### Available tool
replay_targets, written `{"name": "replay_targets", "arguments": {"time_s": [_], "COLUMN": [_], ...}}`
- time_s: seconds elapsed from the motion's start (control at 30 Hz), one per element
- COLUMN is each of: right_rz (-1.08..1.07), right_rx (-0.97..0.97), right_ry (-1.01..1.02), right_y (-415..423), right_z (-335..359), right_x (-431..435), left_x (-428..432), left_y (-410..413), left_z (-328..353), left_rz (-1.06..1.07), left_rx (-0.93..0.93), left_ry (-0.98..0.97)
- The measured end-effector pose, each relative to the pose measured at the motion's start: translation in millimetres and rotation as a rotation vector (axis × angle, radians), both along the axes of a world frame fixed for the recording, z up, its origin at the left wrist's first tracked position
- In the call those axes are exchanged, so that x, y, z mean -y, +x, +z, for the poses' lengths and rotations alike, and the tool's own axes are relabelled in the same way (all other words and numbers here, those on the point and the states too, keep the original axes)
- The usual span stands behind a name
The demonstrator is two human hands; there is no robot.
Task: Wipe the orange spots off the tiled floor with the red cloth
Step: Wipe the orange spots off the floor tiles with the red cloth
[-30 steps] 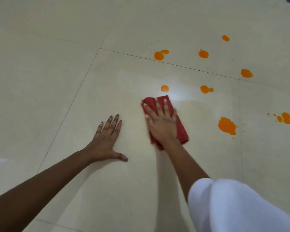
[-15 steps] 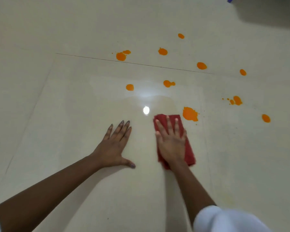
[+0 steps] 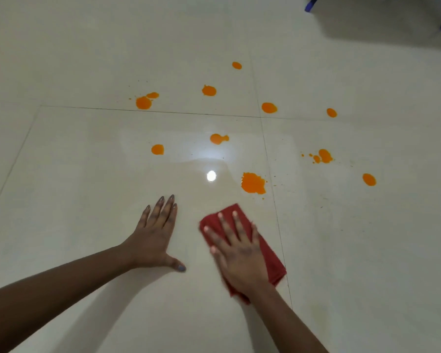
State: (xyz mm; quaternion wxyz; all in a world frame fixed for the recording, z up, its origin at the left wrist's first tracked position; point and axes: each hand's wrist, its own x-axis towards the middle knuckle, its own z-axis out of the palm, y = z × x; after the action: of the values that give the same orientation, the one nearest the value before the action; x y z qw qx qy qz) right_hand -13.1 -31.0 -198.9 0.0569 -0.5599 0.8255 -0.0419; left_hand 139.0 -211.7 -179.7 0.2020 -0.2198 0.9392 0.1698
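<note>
My right hand (image 3: 237, 250) lies flat, fingers spread, on the folded red cloth (image 3: 273, 261), pressing it to the cream tiled floor (image 3: 87, 174). My left hand (image 3: 155, 235) rests flat on the bare tile just left of the cloth, holding nothing. The largest orange spot (image 3: 253, 183) lies a short way beyond the cloth's far corner, untouched by it. Several smaller orange spots spread farther out, among them one orange spot (image 3: 158, 149) to the left, another orange blot (image 3: 218, 138) in the middle and a cluster of orange drops (image 3: 323, 156) to the right.
Dark grout lines cross the floor, one running past the cloth's right edge. A bright light glare (image 3: 211, 175) reflects on the tile beyond my hands. Blue furniture legs (image 3: 311, 5) and a dark shadow sit at the far right corner.
My right hand has slid the cloth back toward me and slightly right, away from the large orange spot. The view has shifted. My left hand stays planted.
</note>
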Motion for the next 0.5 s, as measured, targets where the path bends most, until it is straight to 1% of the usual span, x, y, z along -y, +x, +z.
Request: {"name": "replay_targets", "arguments": {"time_s": [0.07,0.1,0.17,0.23,0.3,0.37,0.4,0.43,0.5], "right_rz": [0.117,0.148,0.093,-0.110,-0.344,-0.577,-0.634,-0.606,-0.391], "right_rx": [0.060,0.040,-0.009,-0.012,0.000,0.002,-0.001,0.025,0.090], "right_ry": [0.019,0.013,0.038,0.094,0.109,0.041,-0.001,-0.021,-0.005], "right_y": [-5.4,-20.2,-60.6,-105.0,-138.8,-133.9,-114.1,-92.4,-64.5], "right_z": [3.2,2.4,3.0,7.7,3.7,-0.3,2.0,5.8,3.8], "right_x": [-3.8,6.2,38.4,58.1,43.2,9.2,-5.4,-9.7,6.0], "left_x": [-4.8,-7.4,-11.5,-14.3,-18.0,-20.5,-21.6,-21.3,-20.3], "left_y": [-19.2,-35.7,-70.2,-94.3,-108.5,-112.3,-110.9,-111.1,-111.4], "left_z": [5.3,6.3,5.7,4.6,0.7,-1.8,-3.6,-4.6,-4.3], "left_rz": [0.015,0.027,0.094,0.180,0.213,0.216,0.220,0.222,0.221], "left_rx": [-0.020,-0.036,-0.033,-0.018,-0.002,0.025,0.032,0.043,0.060], "left_ry": [-0.005,-0.007,0.001,0.036,0.047,0.051,0.047,0.038,0.039]}}
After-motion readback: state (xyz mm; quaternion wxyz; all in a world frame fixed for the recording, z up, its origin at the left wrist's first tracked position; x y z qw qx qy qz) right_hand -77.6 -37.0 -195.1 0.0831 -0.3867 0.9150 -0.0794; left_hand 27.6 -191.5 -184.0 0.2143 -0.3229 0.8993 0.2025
